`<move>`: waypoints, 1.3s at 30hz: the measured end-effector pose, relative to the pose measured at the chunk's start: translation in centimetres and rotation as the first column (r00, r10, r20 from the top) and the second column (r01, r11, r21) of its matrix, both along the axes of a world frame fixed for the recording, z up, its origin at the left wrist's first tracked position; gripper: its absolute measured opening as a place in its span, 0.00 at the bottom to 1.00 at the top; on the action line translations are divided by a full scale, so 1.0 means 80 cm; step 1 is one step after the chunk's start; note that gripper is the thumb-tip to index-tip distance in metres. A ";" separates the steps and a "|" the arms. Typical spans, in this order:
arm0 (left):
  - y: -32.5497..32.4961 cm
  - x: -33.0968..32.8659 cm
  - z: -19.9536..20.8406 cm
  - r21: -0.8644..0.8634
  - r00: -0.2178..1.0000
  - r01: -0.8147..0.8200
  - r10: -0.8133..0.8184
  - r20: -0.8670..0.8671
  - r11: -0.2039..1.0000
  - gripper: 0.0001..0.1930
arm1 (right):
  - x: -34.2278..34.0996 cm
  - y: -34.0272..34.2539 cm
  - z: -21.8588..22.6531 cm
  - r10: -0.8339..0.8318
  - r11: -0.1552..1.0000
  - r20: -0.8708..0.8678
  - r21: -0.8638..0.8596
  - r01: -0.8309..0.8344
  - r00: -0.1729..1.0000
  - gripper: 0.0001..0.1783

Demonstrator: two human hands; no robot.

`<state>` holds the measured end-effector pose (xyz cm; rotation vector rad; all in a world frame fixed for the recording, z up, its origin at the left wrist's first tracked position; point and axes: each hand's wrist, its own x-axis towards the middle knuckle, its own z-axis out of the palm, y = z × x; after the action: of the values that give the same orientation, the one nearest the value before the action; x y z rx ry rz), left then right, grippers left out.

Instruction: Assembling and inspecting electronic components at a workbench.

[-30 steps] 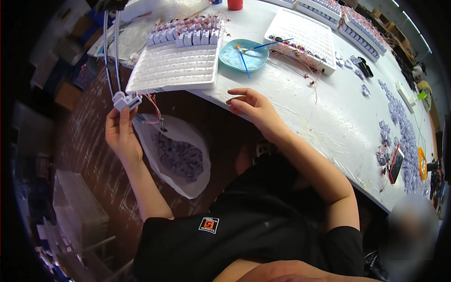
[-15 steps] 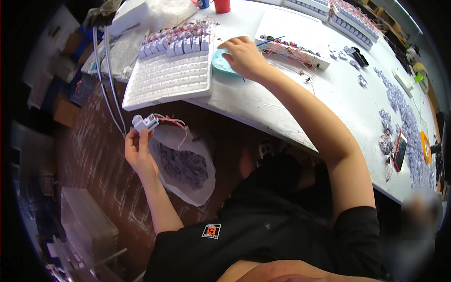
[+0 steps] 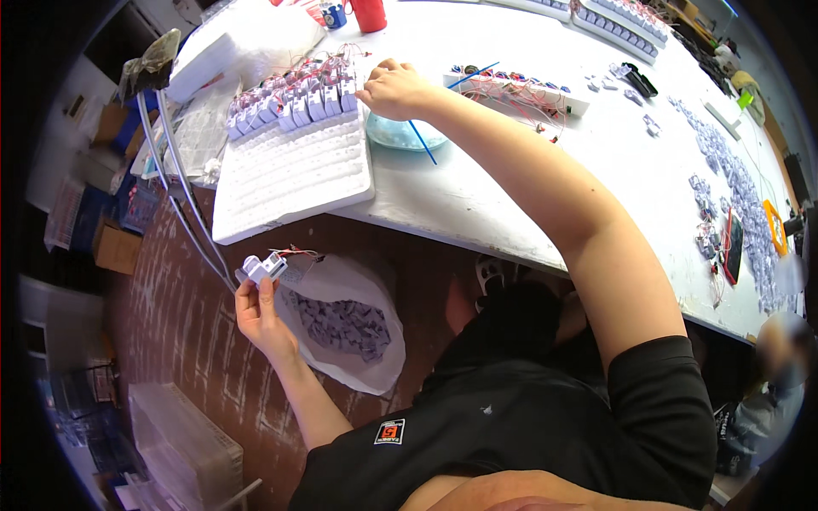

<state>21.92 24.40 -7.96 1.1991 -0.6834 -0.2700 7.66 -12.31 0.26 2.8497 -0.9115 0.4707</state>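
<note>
My left hand [image 3: 264, 319] holds a small white plastic housing [image 3: 266, 267] between thumb and fingers, above the floor left of the table. Thin red and white wires trail from the housing. My right hand [image 3: 394, 89] is over the far side of a light blue dish [image 3: 399, 136], its fingers bent and drawn together. Whatever those fingertips hold, if anything, is hidden. One blue stick [image 3: 423, 143] slants across the near rim of the dish. Left of it, a white foam tray [image 3: 290, 183] carries rows of similar wired housings [image 3: 308, 106] in its far part.
Below my left hand stands a white sack [image 3: 383, 362] of small grey-white parts. The white table [image 3: 503, 192] bears a foam strip of wired parts [image 3: 511, 95], another blue stick [image 3: 474, 75], a red mug [image 3: 369, 15], a phone [image 3: 733, 247] and many loose clear pieces [image 3: 737, 192]. Metal tubes [image 3: 183, 183] rise at left.
The view has shifted, with the table lower and further left. My right hand has moved toward the dish's far left side and its fingers have drawn in. My left hand keeps the housing.
</note>
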 end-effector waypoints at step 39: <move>-0.013 -0.076 0.049 0.021 0.978 0.102 -0.104 0.179 0.995 0.12 | -0.273 0.234 0.078 -0.779 -0.253 0.433 0.444 -0.859 0.453 0.39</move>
<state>15.81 23.35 -4.05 1.2102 -0.9045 -0.2542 -14.21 6.40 6.47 3.3217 -2.2090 3.5363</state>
